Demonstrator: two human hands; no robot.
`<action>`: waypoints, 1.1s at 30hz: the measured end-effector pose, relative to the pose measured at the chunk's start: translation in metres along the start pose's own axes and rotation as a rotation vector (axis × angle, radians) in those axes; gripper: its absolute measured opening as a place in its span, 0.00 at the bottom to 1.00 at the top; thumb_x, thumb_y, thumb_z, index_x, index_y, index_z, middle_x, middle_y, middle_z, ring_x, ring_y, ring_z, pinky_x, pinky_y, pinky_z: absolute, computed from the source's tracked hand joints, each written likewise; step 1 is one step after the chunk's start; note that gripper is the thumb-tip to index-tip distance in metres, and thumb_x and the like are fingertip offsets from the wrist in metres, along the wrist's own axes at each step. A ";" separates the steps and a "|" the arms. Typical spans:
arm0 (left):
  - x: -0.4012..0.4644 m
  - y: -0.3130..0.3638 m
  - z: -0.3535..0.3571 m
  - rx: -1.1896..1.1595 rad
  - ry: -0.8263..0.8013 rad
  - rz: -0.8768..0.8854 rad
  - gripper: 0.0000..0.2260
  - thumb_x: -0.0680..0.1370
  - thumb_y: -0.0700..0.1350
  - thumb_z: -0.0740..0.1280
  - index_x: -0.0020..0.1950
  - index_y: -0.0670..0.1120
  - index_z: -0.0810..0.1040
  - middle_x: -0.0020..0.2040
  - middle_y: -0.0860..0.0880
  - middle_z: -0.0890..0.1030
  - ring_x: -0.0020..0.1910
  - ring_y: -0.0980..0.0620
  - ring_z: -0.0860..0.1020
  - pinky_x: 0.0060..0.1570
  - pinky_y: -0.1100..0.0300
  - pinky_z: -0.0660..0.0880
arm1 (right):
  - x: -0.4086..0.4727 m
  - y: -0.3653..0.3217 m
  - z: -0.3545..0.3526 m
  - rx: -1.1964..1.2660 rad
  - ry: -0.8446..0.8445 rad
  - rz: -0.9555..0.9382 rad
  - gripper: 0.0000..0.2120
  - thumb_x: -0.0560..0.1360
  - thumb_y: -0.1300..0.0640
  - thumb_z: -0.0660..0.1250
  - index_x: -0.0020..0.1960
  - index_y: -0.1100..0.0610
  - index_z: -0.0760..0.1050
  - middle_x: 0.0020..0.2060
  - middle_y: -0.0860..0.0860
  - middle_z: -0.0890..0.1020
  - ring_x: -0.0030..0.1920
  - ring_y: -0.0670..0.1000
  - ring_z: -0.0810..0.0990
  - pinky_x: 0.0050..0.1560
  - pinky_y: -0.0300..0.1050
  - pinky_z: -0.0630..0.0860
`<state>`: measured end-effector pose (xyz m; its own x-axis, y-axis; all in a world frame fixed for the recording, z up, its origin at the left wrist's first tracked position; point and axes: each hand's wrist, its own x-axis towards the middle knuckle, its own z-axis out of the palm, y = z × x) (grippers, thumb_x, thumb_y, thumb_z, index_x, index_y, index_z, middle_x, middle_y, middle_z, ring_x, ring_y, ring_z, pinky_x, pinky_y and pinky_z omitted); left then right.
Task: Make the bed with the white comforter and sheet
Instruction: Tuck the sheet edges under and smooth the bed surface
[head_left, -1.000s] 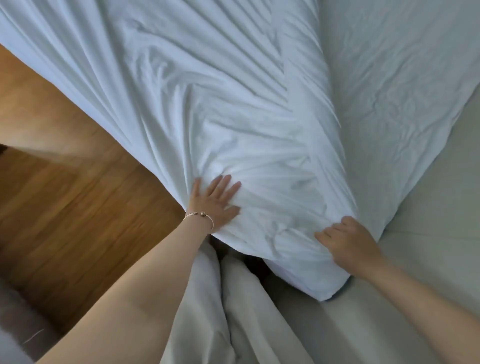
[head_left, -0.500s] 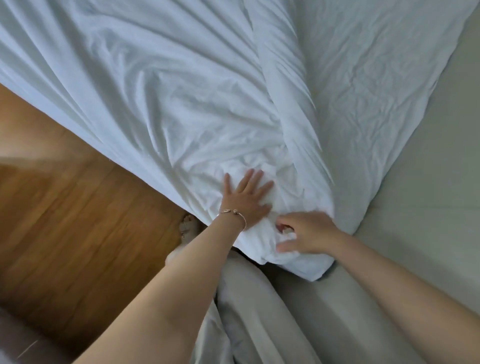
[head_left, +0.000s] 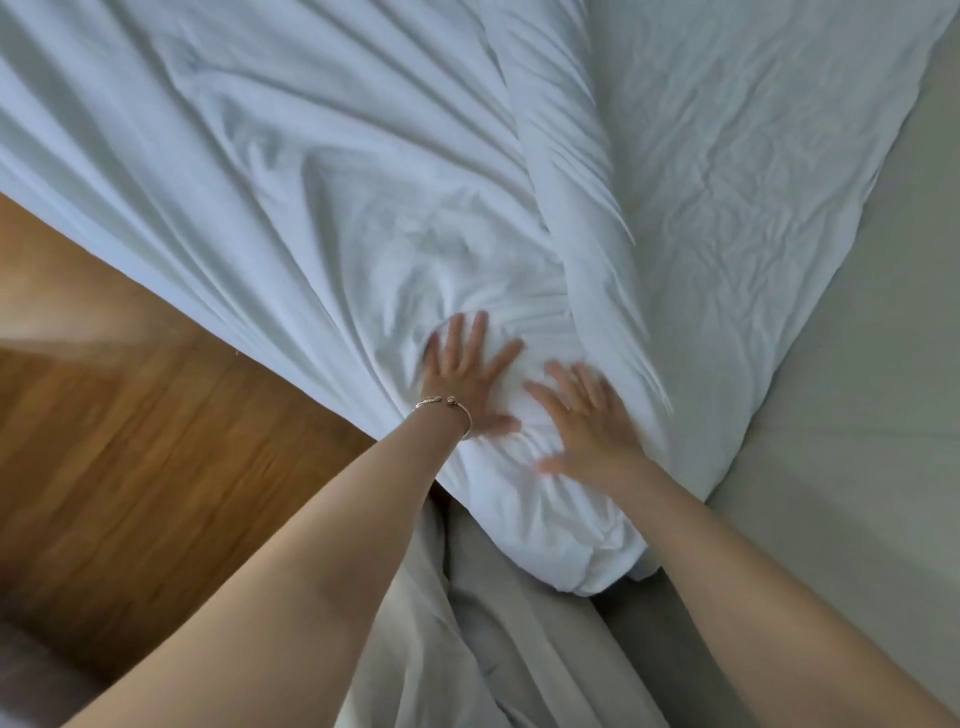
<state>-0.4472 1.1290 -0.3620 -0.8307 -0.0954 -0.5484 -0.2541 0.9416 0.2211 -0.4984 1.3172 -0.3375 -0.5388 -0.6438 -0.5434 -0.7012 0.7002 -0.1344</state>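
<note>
1. Pressing both palms flat on the puffy corner of the crinkled white cotton comforter (head_left: 322, 171), my left hand (head_left: 467, 379) and right hand (head_left: 582, 421) have fingers spread wide, gripping nothing.
2. That corner hangs off the bed edge over the glossy brown wooden floor (head_left: 130, 441), so I reckon a hard push could slide it right off.
3. Fabric's soft and deeply creased; the smooth pale fitted sheet (head_left: 857, 415) lies bare on the right, so smoothing might drag wrinkles sideways.

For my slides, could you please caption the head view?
Left hand and right hand press flat on the bunched corner of the wrinkled white comforter.
</note>
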 end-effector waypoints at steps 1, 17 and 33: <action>0.000 -0.006 0.003 0.052 -0.085 -0.011 0.53 0.65 0.73 0.66 0.73 0.65 0.28 0.71 0.48 0.21 0.71 0.42 0.24 0.70 0.37 0.32 | -0.007 0.006 0.011 -0.028 -0.133 0.057 0.58 0.65 0.36 0.74 0.78 0.42 0.35 0.77 0.48 0.32 0.77 0.54 0.34 0.76 0.50 0.42; 0.017 -0.161 -0.073 -0.219 0.160 -0.172 0.35 0.78 0.60 0.62 0.79 0.58 0.46 0.79 0.52 0.41 0.77 0.50 0.38 0.75 0.51 0.39 | 0.156 -0.134 -0.107 0.303 0.091 -0.050 0.31 0.78 0.51 0.65 0.77 0.48 0.57 0.78 0.47 0.55 0.77 0.51 0.52 0.70 0.48 0.63; 0.044 -0.568 -0.182 -0.041 0.040 -0.262 0.33 0.78 0.68 0.50 0.75 0.64 0.33 0.78 0.53 0.33 0.76 0.45 0.34 0.72 0.36 0.41 | 0.386 -0.350 -0.226 0.190 0.072 0.567 0.24 0.77 0.55 0.63 0.71 0.60 0.65 0.71 0.59 0.66 0.68 0.60 0.68 0.63 0.53 0.70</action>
<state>-0.4297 0.5316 -0.3654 -0.7527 -0.3471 -0.5594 -0.4818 0.8695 0.1088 -0.5665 0.7541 -0.3130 -0.8394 -0.1682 -0.5168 -0.2030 0.9791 0.0111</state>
